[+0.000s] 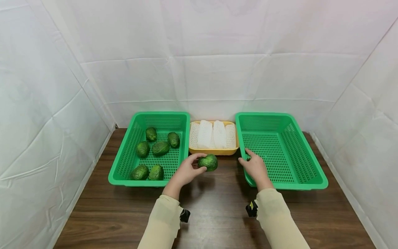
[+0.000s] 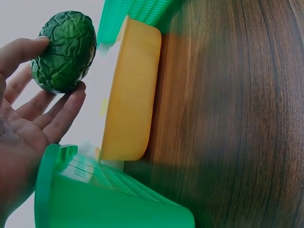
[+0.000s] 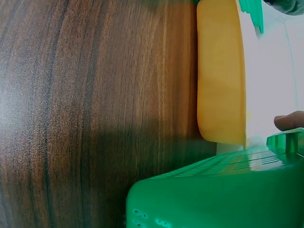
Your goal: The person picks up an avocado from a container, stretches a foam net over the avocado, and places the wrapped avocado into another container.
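My left hand [image 1: 185,170] pinches a wrinkled dark green avocado [image 1: 208,162] between thumb and fingers, raised over the table between the baskets. In the left wrist view the thumb presses one side of the avocado [image 2: 66,51], with fingertips under its lower end. Several similar avocados [image 1: 160,148] lie in the left green basket [image 1: 149,183]. My right hand [image 1: 255,168] hovers at the inner rim of the right green basket [image 1: 308,186], thumb and fingers spread, holding nothing. Only one fingertip [image 3: 289,121] of it shows in the right wrist view, by the basket rim.
A shallow yellow tray [image 1: 214,151] between the two baskets holds several white foam net sleeves [image 1: 220,134]. The baskets and tray stand on a dark wooden table [image 1: 217,214]. White cloth [image 1: 217,79] hangs behind and at both sides.
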`<state>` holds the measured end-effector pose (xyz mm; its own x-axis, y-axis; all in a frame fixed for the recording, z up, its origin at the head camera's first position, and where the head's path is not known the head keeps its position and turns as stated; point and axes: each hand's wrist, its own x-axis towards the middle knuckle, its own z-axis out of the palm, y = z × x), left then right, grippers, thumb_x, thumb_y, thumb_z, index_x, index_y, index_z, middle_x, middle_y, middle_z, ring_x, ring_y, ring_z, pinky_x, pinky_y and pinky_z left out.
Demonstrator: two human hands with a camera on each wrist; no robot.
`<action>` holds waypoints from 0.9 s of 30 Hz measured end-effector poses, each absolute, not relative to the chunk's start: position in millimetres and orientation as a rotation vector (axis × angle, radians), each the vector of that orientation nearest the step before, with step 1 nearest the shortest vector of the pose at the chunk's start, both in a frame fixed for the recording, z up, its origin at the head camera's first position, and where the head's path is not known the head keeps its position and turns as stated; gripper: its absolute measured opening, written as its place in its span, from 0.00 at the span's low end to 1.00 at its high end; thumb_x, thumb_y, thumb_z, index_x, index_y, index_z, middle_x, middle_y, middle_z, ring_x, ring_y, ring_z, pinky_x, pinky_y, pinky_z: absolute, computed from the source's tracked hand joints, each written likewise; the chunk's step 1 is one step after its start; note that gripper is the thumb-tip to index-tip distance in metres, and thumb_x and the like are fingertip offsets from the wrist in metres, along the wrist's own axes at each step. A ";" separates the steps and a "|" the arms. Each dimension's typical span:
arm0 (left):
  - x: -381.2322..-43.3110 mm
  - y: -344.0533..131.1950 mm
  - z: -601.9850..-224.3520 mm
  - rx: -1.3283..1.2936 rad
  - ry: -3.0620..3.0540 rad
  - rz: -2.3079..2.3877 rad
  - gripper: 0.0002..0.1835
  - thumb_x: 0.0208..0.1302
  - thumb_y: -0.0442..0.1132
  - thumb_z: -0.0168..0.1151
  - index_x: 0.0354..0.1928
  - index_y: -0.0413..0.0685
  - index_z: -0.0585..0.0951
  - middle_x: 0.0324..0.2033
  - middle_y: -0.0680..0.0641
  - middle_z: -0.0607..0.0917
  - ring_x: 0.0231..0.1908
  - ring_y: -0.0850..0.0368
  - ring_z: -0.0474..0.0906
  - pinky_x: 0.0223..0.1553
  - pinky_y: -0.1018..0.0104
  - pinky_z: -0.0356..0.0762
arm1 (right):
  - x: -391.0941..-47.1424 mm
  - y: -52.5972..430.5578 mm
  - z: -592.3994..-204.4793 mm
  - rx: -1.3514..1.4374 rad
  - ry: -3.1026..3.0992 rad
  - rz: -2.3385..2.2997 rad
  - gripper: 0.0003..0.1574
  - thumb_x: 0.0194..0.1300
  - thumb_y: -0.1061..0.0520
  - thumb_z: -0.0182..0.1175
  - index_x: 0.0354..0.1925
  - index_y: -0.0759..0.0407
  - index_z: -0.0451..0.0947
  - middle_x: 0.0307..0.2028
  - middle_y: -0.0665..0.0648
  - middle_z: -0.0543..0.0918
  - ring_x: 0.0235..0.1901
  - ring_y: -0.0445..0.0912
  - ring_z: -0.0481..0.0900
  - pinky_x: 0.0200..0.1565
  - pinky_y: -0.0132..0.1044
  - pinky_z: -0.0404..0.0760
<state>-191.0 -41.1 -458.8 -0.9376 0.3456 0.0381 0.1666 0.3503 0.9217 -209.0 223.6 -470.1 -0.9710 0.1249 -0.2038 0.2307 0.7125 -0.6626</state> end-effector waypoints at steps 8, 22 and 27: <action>-190.1 -39.2 -454.7 0.461 2.451 1.610 0.23 0.57 0.32 0.64 0.56 0.46 0.74 0.51 0.40 0.75 0.50 0.43 0.74 0.50 0.52 0.72 | -208.5 223.3 -469.7 0.288 2.777 -1.112 0.39 0.65 0.45 0.54 0.70 0.54 0.55 0.31 0.60 0.79 0.14 0.44 0.63 0.22 0.40 0.67; -190.9 -29.9 -458.8 0.480 2.435 1.608 0.23 0.57 0.32 0.65 0.56 0.46 0.74 0.53 0.41 0.74 0.52 0.44 0.72 0.53 0.51 0.70 | -207.8 223.6 -468.8 0.285 2.759 -1.139 0.40 0.66 0.45 0.54 0.70 0.54 0.55 0.47 0.66 0.77 0.14 0.45 0.62 0.24 0.40 0.68; -189.6 -23.7 -458.8 0.455 2.450 1.589 0.23 0.58 0.33 0.64 0.56 0.47 0.74 0.53 0.41 0.74 0.52 0.45 0.73 0.52 0.53 0.71 | -207.1 223.9 -467.6 0.278 2.762 -1.135 0.40 0.66 0.45 0.54 0.70 0.55 0.54 0.51 0.67 0.75 0.15 0.46 0.63 0.25 0.40 0.68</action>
<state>-189.6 -23.7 -458.8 -0.9357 0.3525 0.0106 0.1536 0.3802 0.9121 -207.1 223.9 -467.6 -0.9727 0.1161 -0.2009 0.2238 0.6980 -0.6802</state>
